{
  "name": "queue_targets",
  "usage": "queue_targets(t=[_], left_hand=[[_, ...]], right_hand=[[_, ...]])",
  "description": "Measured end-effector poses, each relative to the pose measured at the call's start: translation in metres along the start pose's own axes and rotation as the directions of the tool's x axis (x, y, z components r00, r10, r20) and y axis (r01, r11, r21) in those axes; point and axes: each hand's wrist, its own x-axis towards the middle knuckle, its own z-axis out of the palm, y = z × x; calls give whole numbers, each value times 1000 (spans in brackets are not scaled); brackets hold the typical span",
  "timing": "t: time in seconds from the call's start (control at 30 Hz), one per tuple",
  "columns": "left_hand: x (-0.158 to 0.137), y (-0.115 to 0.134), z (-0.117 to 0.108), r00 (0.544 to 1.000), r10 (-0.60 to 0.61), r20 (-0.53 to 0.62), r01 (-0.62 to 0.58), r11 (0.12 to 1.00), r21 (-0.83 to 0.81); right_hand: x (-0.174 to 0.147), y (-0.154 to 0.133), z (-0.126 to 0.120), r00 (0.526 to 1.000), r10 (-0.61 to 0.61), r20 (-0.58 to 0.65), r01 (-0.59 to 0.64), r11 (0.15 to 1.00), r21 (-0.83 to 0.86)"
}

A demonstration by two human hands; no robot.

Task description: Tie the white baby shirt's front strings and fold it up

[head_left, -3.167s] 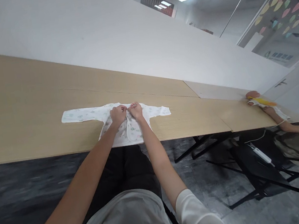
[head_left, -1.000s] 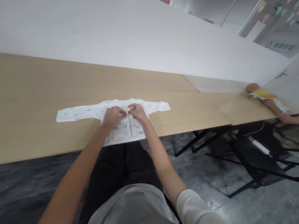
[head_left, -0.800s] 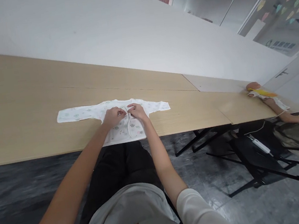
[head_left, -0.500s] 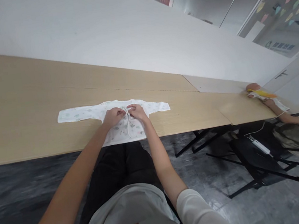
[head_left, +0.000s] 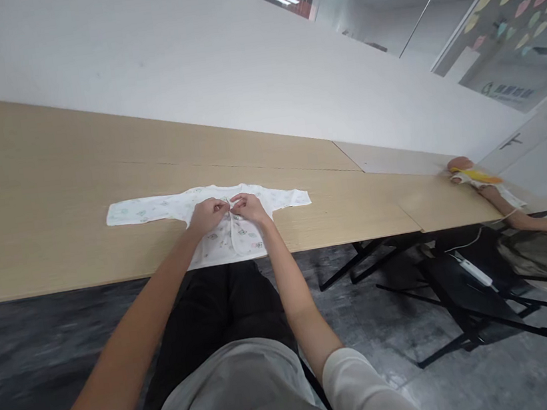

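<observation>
A small white baby shirt (head_left: 222, 242) with a light printed pattern lies on the table, its sleeves spread to both sides and its hem at the table's front edge. At the middle of its front, my left hand (head_left: 208, 215) is closed in a pinch on the shirt's front opening. Just beside it, my right hand (head_left: 250, 208) pinches the same front from the other side, the fingertips of both hands nearly meeting. What exactly lies between the fingertips is too small to make out. Below the hands, the front edge curves down toward the hem.
The long wooden table (head_left: 40, 195) runs along a white partition (head_left: 136, 82). Far right, another person's arm (head_left: 538, 220) reaches to a doll (head_left: 476, 177) in white and yellow. Black folding chairs (head_left: 450, 289) stand below, one bearing a white power strip (head_left: 474, 270).
My hands stay at the shirt's front, with the fingertips slightly shifted. A thin strand that hung below them no longer shows clearly. The view has tilted slightly.
</observation>
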Motion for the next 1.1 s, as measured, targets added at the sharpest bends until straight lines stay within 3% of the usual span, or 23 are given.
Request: queue_targets(t=[0.5,0.77,1.1], left_hand=[[1,-3,1,1000,28,3,-28,997,65],[0,-2,1,999,42,5,-43,992,118],[-1,-1,1,1000,18,-13,-15,987,163]], right_hand=[[4,5,2,1000,6,12,-6,1000,-11],[1,3,3,1000,-27,-3,27,995,-99],[1,2,2,998,24,-58,-29,996,-80]])
